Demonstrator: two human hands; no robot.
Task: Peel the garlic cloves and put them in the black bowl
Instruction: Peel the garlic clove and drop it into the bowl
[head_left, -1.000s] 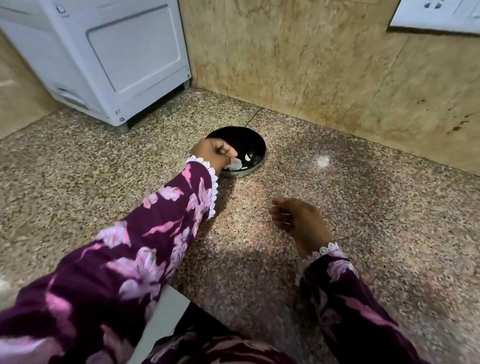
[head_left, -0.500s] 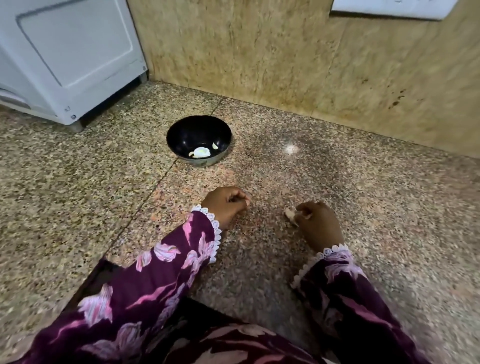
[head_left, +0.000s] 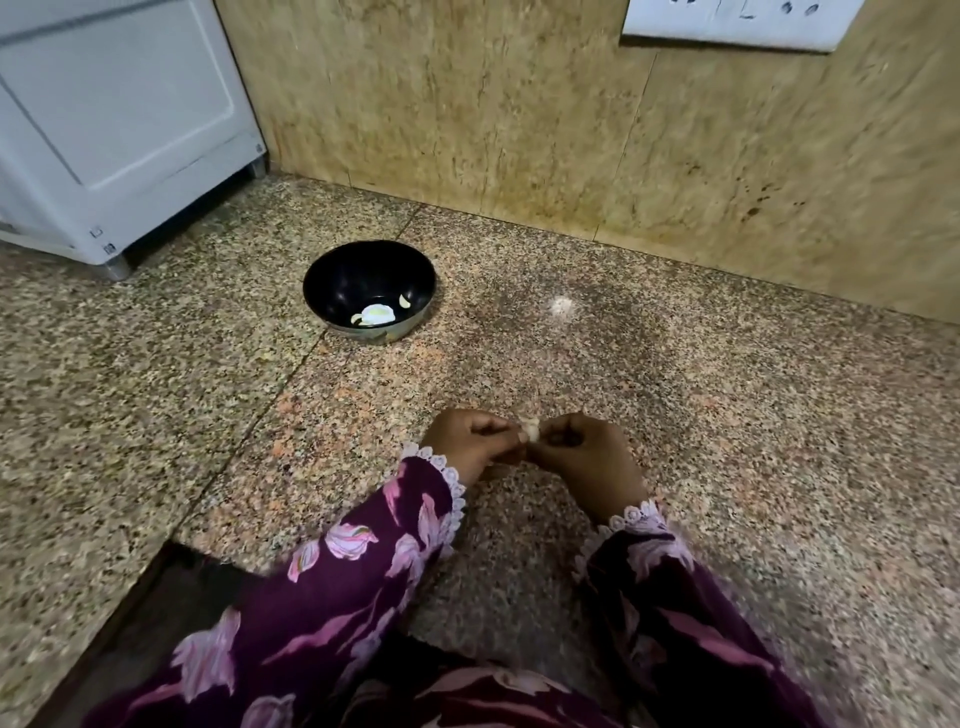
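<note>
Two cloves in bowl: pale pieces lie in your black bowl (head_left: 370, 291), one beside a white glare patch.
In hand: garlic clove (head_left: 531, 431), low over the worktop (head_left: 675, 395).
Grip: left hand (head_left: 470, 441) and right hand (head_left: 584, 457) both pinching it.
Left: finish peeling, drop in bowl.
Spare cloves: none seen.

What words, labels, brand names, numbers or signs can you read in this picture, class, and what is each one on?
None can be read.
White wall plate: dark marks, no legible text.
White appliance: small marks near its lower corner, too small to read.
Black bowl, garlic clove: no lettering.
</note>
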